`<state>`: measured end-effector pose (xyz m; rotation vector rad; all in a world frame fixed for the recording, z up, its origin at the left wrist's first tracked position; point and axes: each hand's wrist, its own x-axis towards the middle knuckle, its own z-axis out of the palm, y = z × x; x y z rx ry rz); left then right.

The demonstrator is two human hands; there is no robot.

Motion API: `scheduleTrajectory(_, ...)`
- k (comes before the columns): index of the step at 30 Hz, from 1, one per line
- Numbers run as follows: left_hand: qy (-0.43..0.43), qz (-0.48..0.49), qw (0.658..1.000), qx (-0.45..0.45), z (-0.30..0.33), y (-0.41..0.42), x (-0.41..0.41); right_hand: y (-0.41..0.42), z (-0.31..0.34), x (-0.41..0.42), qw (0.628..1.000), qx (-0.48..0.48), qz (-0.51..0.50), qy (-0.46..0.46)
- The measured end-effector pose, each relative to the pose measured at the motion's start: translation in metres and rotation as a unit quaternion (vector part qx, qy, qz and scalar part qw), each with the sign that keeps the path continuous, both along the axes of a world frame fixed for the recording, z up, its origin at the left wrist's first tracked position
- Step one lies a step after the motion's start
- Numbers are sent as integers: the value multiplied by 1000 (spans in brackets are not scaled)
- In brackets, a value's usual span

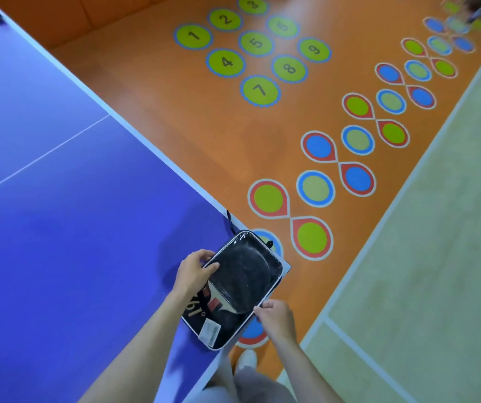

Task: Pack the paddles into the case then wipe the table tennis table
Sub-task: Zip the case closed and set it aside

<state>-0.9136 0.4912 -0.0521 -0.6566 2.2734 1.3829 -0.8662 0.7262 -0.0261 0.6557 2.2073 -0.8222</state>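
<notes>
Both forearms reach in from the lower edge toward the case (234, 289), which lies at the corner of the blue worktop (59, 228) and overhangs it on the floor side. Left hand (195, 271): fingers curled over the case's worktop-side edge, thumb on the clear front panel, holding it down. Right hand (275, 317): fingertips pinched at the case's white-trimmed edge on the floor side, apparently on the zipper; the pull itself cannot be made out. Paddles (242, 274): a dark blade shows through the clear panel, inside the case, between the two hands; whether more than one is there cannot be told. Step in hand, as judged: closing the case, the last part of packing. Next move likely calls for the left hand to steady the case while the right runs the zipper round the trim. Wiping is not yet begun; no cloth is in view.
</notes>
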Motion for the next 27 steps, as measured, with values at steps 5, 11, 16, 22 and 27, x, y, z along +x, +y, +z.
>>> scheduleTrajectory(5, -22, 19, 998, -52, 13, 8, -1, 15, 26, -31, 995, 33, 94, -12)
scheduleTrajectory(11, -38, 53, 990, -123, 23, 31, 1, 56, 44, -70, 980, 35, 186, 65)
scheduleTrajectory(16, 9, 83, 951, -298, 34, 85, 4, 108, 54, -108, 949, 7, 286, 135)
scheduleTrajectory(22, 68, 51, 954, -286, 75, 167, -17, 173, 80, -155, 911, 19, 357, 205)
scheduleTrajectory(27, 92, 2, 944, -316, 106, 210, -55, 201, 99, -208, 869, 36, 423, 254)
